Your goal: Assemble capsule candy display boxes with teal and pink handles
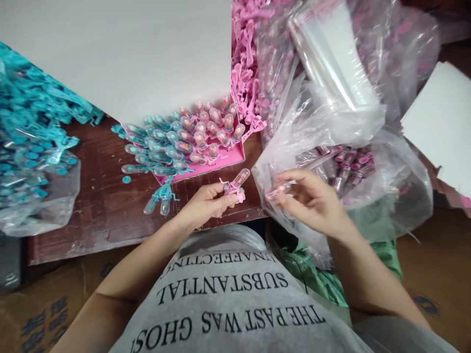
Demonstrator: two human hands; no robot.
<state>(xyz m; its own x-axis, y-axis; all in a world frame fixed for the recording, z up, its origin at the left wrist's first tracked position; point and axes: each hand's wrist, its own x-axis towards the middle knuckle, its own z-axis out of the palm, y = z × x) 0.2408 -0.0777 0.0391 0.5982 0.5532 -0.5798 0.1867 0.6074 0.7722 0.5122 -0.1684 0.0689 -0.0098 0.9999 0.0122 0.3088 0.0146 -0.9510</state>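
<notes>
My left hand [209, 201] is closed on a pink plastic holder [239, 196] with a clear round-ended tube [241, 177] standing in it; small pink and red bits show inside. To its right, my right hand [312, 198] pinches a small clear tube with pink in it [277, 190], blurred, in front of a plastic bag. In front of me stands a pink box [221, 162] packed with upright clear tubes in teal and pink holders. A teal holder with two tubes [164, 198] lies at the table edge, left of my left hand.
Teal holders [37, 83] and teal-capped tubes [29, 166] are heaped at the left. Pink holders [246, 73] lie behind the box. The clear bag [305, 122] at right contains pink-capped tubes [349, 164]. A white board [128, 54] rises over the box; white sheets [441, 122] lie far right.
</notes>
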